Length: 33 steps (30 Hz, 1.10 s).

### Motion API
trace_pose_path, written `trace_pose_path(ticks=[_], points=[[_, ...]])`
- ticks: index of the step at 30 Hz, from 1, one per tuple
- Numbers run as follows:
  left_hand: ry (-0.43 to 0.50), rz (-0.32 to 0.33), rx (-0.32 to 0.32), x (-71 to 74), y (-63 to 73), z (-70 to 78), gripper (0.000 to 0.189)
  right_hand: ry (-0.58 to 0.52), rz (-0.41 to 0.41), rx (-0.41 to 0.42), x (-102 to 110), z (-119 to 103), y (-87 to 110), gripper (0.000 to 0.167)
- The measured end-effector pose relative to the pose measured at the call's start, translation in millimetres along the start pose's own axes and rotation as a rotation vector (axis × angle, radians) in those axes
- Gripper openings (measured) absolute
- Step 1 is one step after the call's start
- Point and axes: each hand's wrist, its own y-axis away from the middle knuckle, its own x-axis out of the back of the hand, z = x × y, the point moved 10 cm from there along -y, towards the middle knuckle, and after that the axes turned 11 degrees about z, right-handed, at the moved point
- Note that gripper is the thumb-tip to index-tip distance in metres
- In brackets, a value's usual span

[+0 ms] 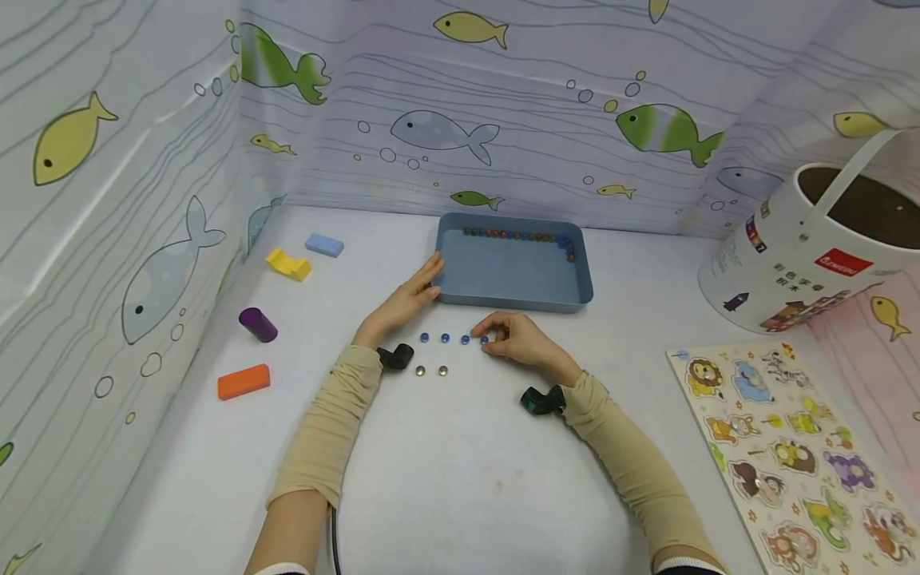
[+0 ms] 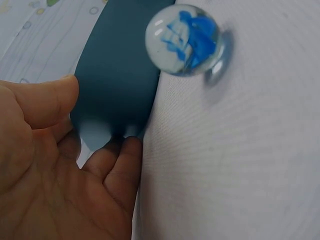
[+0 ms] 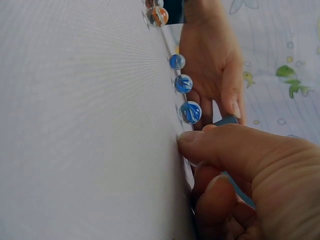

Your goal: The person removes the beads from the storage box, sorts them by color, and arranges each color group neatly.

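My right hand (image 1: pixel 519 339) pinches a blue marble (image 1: pixel 485 340) between thumb and forefinger at the right end of a row on the white table. To its left, three blue and clear glass marbles (image 1: pixel 445 338) sit spaced apart. Two brownish-orange marbles (image 1: pixel 442 370) lie in a second row, closer to me. With its fingers fairly straight, my left hand (image 1: pixel 402 305) touches the left front corner of the blue-grey tray (image 1: pixel 503 301). In the right wrist view, the pinched marble is hidden behind the thumb (image 3: pixel 220 150).
More marbles (image 1: pixel 517 235) line the tray's back and right edges. On the left lie a light blue block (image 1: pixel 325 244), a yellow block (image 1: pixel 289 264), a purple cylinder (image 1: pixel 259 324) and an orange block (image 1: pixel 243 382). A white bucket (image 1: pixel 762 255) and an animal puzzle board (image 1: pixel 772 423) are at the right.
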Motion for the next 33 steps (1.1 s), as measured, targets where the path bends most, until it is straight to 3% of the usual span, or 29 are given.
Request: trace_pose_path(ticks=[33], points=[[-0.002,0.001,-0.005,-0.1,-0.4,-1.8,0.056,-0.008,0.003,-0.001,-0.1,0.7,-0.5,0.026]])
